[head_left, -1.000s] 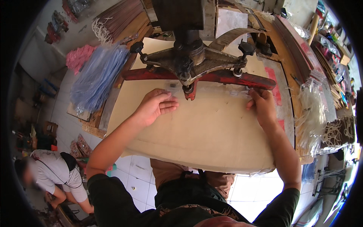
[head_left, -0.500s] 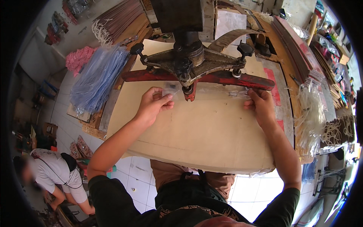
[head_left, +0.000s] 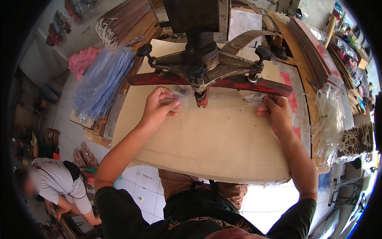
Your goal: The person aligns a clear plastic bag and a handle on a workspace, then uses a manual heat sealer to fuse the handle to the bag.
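A strip of clear plastic film (head_left: 227, 96) spans the space between my hands, just in front of a red bar (head_left: 254, 84) on a dark metal press head (head_left: 199, 63). My left hand (head_left: 160, 106) pinches the film's left end between thumb and fingers. At the other end, my right hand (head_left: 275, 111) grips it the same way, close under the bar's right tip. Part of the film passes behind the bar's central prong and is hard to make out. Beneath both hands lies a tan board (head_left: 207, 139), with a faint line across its near part.
Blue-tinted plastic sleeves (head_left: 101, 81) are stacked at the left, beside a pink bundle (head_left: 82, 63). White cords (head_left: 324, 119) hang along the right edge below stacked brown-red flat pieces (head_left: 314, 47). Another person (head_left: 63, 183) bends low at the lower left.
My left hand has shifted slightly, and the film beside its thumb now lies differently. The film near my right hand looks more folded. Both hands keep their hold.
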Tool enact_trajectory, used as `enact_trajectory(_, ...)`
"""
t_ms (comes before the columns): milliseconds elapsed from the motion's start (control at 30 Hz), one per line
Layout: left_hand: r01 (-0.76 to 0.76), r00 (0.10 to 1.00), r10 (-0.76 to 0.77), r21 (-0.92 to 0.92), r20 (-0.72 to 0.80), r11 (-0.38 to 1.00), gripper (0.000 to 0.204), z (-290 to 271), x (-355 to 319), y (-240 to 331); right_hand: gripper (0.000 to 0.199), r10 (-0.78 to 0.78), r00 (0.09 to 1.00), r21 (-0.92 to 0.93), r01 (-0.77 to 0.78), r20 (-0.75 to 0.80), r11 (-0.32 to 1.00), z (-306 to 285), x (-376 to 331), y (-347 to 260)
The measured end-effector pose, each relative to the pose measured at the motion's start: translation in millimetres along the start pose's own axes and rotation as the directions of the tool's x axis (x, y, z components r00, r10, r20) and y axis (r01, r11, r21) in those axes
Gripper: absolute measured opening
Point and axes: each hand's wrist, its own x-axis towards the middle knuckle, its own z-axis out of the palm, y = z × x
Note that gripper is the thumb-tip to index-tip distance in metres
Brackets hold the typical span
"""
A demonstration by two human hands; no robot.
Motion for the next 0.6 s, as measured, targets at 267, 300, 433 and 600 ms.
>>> enact_trajectory(267, -0.287, 0.922, 0.387, 0.684, 0.007, 0.671, 0.035, -4.8, 7.9, -5.6, 0.029, 0.013, 1.0, 0.03, -0.013, -0.023, 0.999, 2.4, -1.8, -1.1)
enact_trajectory(300, -0.278, 0.914, 0.406, 0.74, 0.007, 0.613, 0.037, -2.6, 4.9, -2.9, 0.028, 0.014, 0.999, 0.038, -0.013, -0.03, 0.999, 1.1, -1.4, -0.4)
enact_trajectory(433, -0.518, 0.649, 0.743, 0.81, 0.162, 0.275, 0.04, -14.2, -0.7, -5.6, 0.024, 0.034, 0.997, 0.033, -0.032, -0.073, 0.999, -3.9, -0.4, -1.8)
enact_trajectory(600, -0.637, 0.458, 0.816, 0.511, -0.353, 0.578, 0.031, -89.4, 44.2, 21.5, 0.025, 0.047, 0.998, 0.047, -0.045, -0.045, 0.998, 2.5, 0.0, -2.1)
